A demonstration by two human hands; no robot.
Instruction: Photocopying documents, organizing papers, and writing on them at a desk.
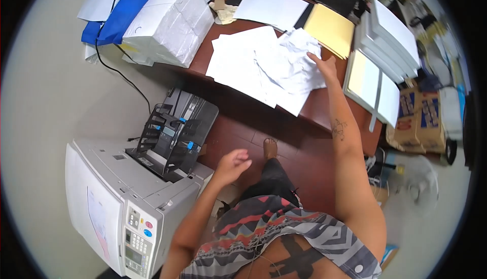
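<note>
My right hand (pixel 324 65) reaches over the desk (pixel 319 109) and grips the crumpled white paper (pixel 294 43) near its right edge. Beneath and left of that lie loose white sheets (pixel 241 68). A yellow stack of paper or folders (pixel 329 28) sits just beyond my right hand. My left hand (pixel 233 163) hangs in the air to the right of a grey printer (pixel 94 198), its fingers loosely curved and holding nothing. Behind the printer's top, a black tray part (pixel 170 127) with blue clips stands upright.
A wrapped white block (pixel 167 25) and blue cloth (pixel 114 18) sit at the desk's left end, with a hanging black cable. Thick paper stacks (pixel 385 41) cover the right end. Cardboard boxes (pixel 421 117) and a fan (pixel 416 188) are at right. My foot (pixel 270 148) rests on the floor.
</note>
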